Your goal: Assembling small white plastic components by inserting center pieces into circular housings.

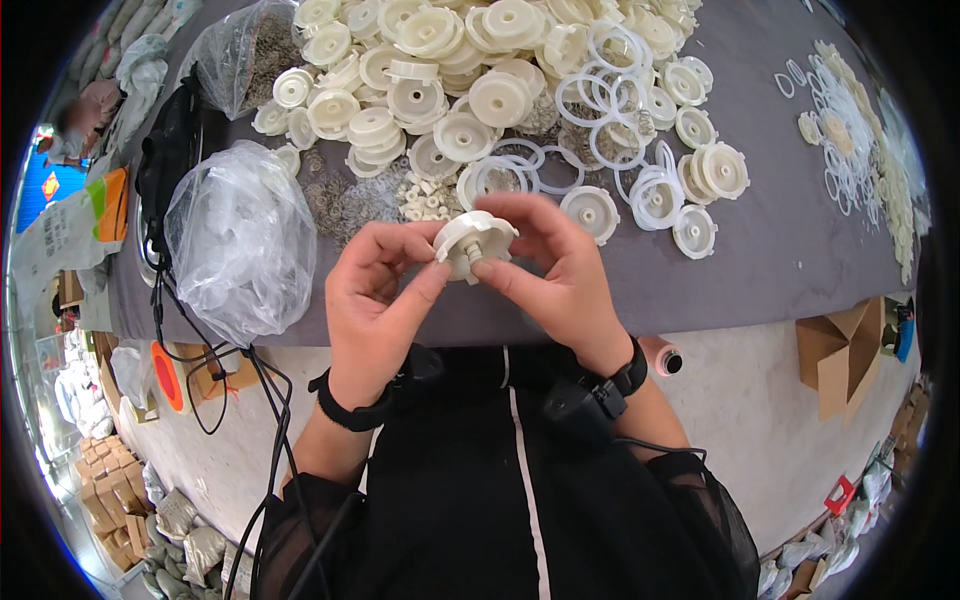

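Between my hands, above the table's near edge, is a cream plastic cap (462,232) with a notched rim and a central stem, tilted so the stem faces me. My left hand (372,285) pinches its left rim between thumb and fingers. My right hand (562,272) is closed on its right side, the thumb pressed by the stem; some of those fingers are hidden or blurred. Just beyond my hands lie small white plastic pieces (428,198) and a heap of thin metal springs (338,205). Farther off is a large pile of similar cream caps (500,98).
Translucent white rings (655,195) lie among the caps, with more rings (845,135) at the far right. On the left of the grey table (760,270) sit a clear plastic bag (243,245) and a bag of springs (250,60). Black cables (270,400) hang by my left arm. A cardboard box (842,355) stands right.
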{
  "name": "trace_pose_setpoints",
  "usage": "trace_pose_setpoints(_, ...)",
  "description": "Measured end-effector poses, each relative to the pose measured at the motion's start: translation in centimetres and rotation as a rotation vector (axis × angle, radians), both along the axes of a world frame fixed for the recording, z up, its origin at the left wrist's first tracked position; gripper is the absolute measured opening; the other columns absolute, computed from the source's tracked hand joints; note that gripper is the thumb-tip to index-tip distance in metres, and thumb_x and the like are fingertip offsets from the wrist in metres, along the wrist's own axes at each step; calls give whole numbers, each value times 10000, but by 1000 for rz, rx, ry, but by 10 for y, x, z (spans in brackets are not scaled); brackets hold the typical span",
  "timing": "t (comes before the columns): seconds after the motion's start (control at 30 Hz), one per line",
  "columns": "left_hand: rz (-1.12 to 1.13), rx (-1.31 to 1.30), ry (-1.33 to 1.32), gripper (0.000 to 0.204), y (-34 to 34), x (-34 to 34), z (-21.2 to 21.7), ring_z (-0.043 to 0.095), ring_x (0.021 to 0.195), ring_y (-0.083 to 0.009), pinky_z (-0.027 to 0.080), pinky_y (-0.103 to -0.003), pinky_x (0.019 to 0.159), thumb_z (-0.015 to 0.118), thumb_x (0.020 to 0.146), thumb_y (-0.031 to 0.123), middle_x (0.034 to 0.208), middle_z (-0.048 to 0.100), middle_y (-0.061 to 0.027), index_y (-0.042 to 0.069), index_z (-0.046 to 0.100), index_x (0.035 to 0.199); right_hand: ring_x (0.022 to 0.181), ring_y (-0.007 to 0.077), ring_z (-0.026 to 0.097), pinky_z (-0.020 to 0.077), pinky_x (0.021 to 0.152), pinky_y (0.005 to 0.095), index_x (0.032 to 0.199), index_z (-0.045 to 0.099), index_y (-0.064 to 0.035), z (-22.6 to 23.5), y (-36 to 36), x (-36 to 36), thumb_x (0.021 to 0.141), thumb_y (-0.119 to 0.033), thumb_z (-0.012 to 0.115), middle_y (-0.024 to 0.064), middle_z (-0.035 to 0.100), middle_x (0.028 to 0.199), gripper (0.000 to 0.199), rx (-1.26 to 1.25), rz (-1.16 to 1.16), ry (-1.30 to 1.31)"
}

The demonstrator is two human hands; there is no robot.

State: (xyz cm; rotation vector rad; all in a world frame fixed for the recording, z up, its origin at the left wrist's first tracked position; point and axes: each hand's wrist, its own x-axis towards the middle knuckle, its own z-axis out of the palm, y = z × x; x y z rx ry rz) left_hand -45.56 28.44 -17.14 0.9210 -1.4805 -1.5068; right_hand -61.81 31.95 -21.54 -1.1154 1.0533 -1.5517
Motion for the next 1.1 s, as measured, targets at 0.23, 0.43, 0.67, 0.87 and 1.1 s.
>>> trace_pose_setpoints(0.23,51,-112,-15,150,14,-4,-6,588,938,-157,462,-260,824,585,811,-64,1070,600,-160,-8,548,944,882,101,580,489,766,250,1033,538,19,-13,3,8,793,-54,665,63,604,970,281,127,92,-269)
trace_pose_setpoints(0.43,311,-481,-508,69,-35,42,-2,563,814,-133,439,-257,744,626,786,-9,881,627,-65,-6,614,854,866,187,595,514,791,361,1109,503,-15,-17,6,-16,872,-167,571,89,592,997,290,273,56,-730)
trace_pose_setpoints(0.67,152,-659,-1051,67,-41,66,-33,525,791,-223,377,-345,710,680,682,73,766,555,-34,80,637,733,825,182,604,521,788,364,1097,541,-36,-39,13,-18,890,-219,569,73,606,916,278,366,230,-1226)
trace_pose_setpoints(0.87,52,-846,-1130,74,-47,53,-43,505,771,-203,348,-334,701,681,679,72,739,514,-18,93,630,728,833,176,526,512,776,342,1094,504,-25,-40,15,-4,893,-208,550,86,534,970,276,452,197,-1112)
trace_pose_setpoints(1.1,84,-975,-1170,73,-51,49,-44,495,747,-207,339,-341,683,667,669,62,729,499,-19,100,610,694,869,155,616,505,785,300,1075,544,26,-25,11,7,843,-87,623,93,623,993,270,326,182,-759)
